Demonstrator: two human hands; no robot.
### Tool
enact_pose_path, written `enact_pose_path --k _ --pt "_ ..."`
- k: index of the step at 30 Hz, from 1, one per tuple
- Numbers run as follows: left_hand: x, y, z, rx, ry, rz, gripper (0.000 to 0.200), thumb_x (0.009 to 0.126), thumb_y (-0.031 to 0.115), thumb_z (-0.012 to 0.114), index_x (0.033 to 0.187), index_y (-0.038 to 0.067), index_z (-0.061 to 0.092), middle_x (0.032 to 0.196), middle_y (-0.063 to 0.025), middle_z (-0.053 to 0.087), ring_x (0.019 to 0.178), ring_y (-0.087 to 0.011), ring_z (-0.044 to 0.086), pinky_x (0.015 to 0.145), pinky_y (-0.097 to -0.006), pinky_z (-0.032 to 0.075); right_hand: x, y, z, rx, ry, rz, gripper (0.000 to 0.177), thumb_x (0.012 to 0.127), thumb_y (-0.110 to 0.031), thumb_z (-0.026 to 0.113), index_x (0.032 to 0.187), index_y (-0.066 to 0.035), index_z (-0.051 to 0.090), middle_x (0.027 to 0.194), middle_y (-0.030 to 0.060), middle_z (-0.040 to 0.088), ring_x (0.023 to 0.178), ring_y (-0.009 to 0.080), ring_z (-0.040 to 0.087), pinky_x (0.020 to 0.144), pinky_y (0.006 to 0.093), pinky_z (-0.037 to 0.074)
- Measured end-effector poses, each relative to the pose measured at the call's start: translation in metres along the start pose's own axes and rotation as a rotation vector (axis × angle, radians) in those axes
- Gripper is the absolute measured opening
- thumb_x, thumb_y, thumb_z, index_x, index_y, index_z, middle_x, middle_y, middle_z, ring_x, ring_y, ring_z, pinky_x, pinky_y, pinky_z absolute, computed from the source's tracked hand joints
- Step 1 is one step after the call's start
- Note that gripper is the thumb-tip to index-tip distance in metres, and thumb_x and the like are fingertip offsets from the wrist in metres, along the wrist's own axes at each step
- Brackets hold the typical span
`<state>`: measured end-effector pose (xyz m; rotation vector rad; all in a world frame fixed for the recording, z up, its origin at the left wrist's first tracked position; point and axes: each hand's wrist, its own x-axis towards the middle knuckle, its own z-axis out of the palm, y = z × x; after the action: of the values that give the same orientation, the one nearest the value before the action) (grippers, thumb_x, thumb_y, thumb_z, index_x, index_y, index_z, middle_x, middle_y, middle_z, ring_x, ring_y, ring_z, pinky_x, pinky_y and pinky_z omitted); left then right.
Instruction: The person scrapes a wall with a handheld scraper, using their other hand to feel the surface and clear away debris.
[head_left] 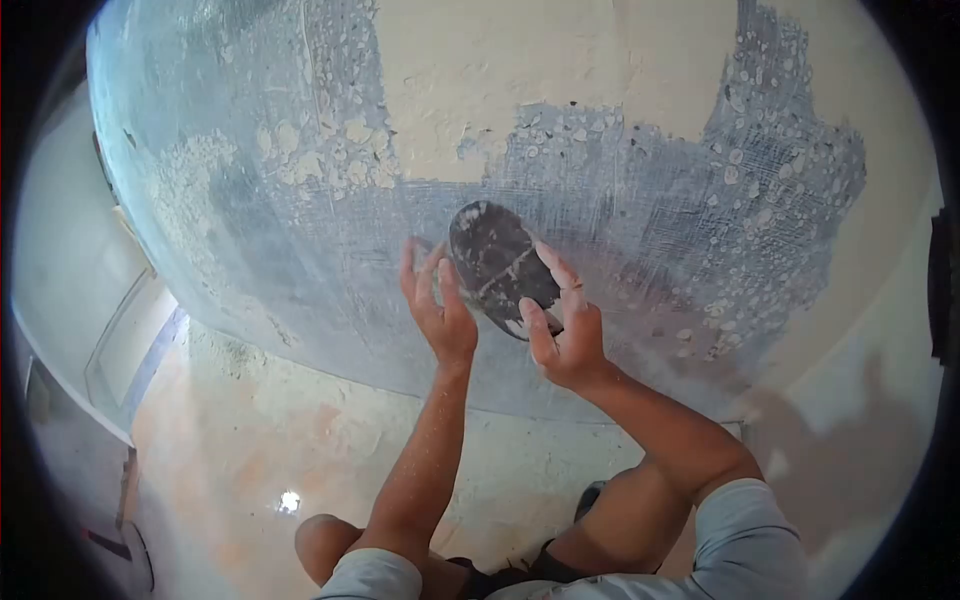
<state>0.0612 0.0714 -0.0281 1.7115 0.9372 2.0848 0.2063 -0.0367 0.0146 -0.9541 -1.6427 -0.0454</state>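
Observation:
A dark, flat oval pad [490,258], speckled with white dust and crossed by a pale line, is in front of the wall. My right hand [568,325] grips its lower right edge, with dusty fingers along the side and the thumb lower down. My left hand [442,310] is raised just left of the pad, fingers apart and pointing up. White powder coats the fingertips of both hands. Behind them curves a scraped grey-blue wall surface [350,240] with cream patches and many pale spots.
A dusty, cream-coloured floor [270,420] runs below the wall, with a bright spot of light [289,501] on it. At the left stands a pale panel [75,270]. My bent knees [325,545] are close beneath my arms.

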Motion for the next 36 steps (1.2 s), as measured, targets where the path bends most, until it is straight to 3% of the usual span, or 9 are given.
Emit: enact_pose_path --k 1,4,5,10,13,16,20,23,36 --pt "-0.005 0.012 0.007 -0.024 0.129 0.018 0.029 0.107 0.017 0.048 0.116 -0.002 0.068 0.131 -0.0189 0.061 0.125 -0.0279 0.056 0.105 -0.0355 0.043 0.000 -0.004 -0.001 -0.009 0.002 0.047 0.061 0.096 -0.007 0.059 0.153 0.002 0.039 0.138 0.0269 0.060 0.086 0.0300 0.075 0.072 0.0339 0.057" --pt "-0.034 0.016 0.001 -0.388 -0.172 -0.259 0.030 0.109 0.021 0.047 0.104 -0.001 0.066 0.107 -0.0069 0.065 0.101 -0.0180 0.061 0.089 -0.0293 0.048 0.002 -0.005 0.001 0.009 0.007 0.035 0.061 0.096 -0.005 0.057 0.153 0.003 0.038 0.144 0.0272 0.056 0.091 0.0309 0.074 0.073 0.0332 0.056" --pt "-0.041 0.020 0.007 -0.566 -0.164 -0.334 0.031 0.111 0.025 0.045 0.098 0.002 0.062 0.093 0.0014 0.061 0.084 -0.0097 0.056 0.075 -0.0250 0.046 0.005 -0.008 0.002 0.141 -0.019 0.067 0.070 0.093 -0.008 0.061 0.155 0.007 0.032 0.145 0.0292 0.052 0.129 0.0327 0.057 0.107 0.0364 0.043" --pt "-0.042 0.047 -0.001 -0.796 -0.347 -0.602 0.028 0.110 0.030 0.049 0.105 0.006 0.061 0.090 -0.0001 0.062 0.082 -0.0071 0.057 0.072 -0.0254 0.047 0.011 -0.005 0.005 0.062 -0.011 0.006 0.087 0.089 -0.008 0.070 0.158 0.009 0.019 0.151 0.0285 0.045 0.129 0.0307 0.056 0.107 0.0370 0.044" --pt "-0.015 0.057 0.000 -0.868 -0.424 -0.650 0.031 0.109 0.033 0.053 0.103 0.005 0.063 0.084 0.0008 0.062 0.077 -0.0079 0.058 0.071 -0.0257 0.048 0.018 -0.009 0.003 0.135 -0.055 0.115 0.094 0.088 -0.011 0.069 0.161 0.006 0.012 0.149 0.0352 0.044 0.121 0.0424 0.063 0.094 0.0380 0.053" --pt "0.005 0.066 0.003 -0.947 -0.366 -0.809 0.034 0.107 0.035 0.056 0.104 0.002 0.066 0.086 -0.0003 0.066 0.078 -0.0085 0.061 0.071 -0.0252 0.049 0.021 -0.020 -0.005 0.002 -0.073 0.037 0.107 0.088 -0.007 0.074 0.160 0.008 -0.004 0.144 0.0284 0.050 0.126 0.0278 0.060 0.103 0.0359 0.049" --pt "0.018 0.075 0.008 -0.866 -0.322 -0.841 0.037 0.102 0.036 0.066 0.097 -0.001 0.071 0.087 -0.0044 0.070 0.073 -0.0092 0.063 0.063 -0.0254 0.049 0.013 -0.005 -0.007 0.210 -0.195 0.202 0.126 0.084 0.001 0.078 0.156 0.003 -0.025 0.147 0.0259 0.048 0.128 0.0284 0.059 0.107 0.0382 0.048" --pt "0.018 0.070 0.014 -0.866 -0.307 -0.810 0.036 0.097 0.037 0.073 0.089 0.002 0.073 0.080 -0.0032 0.070 0.065 -0.0096 0.062 0.055 -0.0263 0.048 0.012 0.000 -0.006 0.346 -0.059 0.209 0.125 0.084 -0.014 0.083 0.160 0.003 -0.015 0.124 0.0248 0.067 0.110 0.0337 0.071 0.094 0.0355 0.055" --pt "0.007 0.075 0.035 -1.023 -0.264 -0.728 0.027 0.102 0.026 0.067 0.106 0.000 0.072 0.099 -0.0032 0.073 0.084 -0.0083 0.064 0.074 -0.0242 0.052 -0.001 0.009 -0.024 -0.057 -0.121 0.088 0.110 0.095 -0.030 0.073 0.160 0.007 -0.008 0.131 0.0289 0.062 0.119 0.0379 0.066 0.098 0.0382 0.052"
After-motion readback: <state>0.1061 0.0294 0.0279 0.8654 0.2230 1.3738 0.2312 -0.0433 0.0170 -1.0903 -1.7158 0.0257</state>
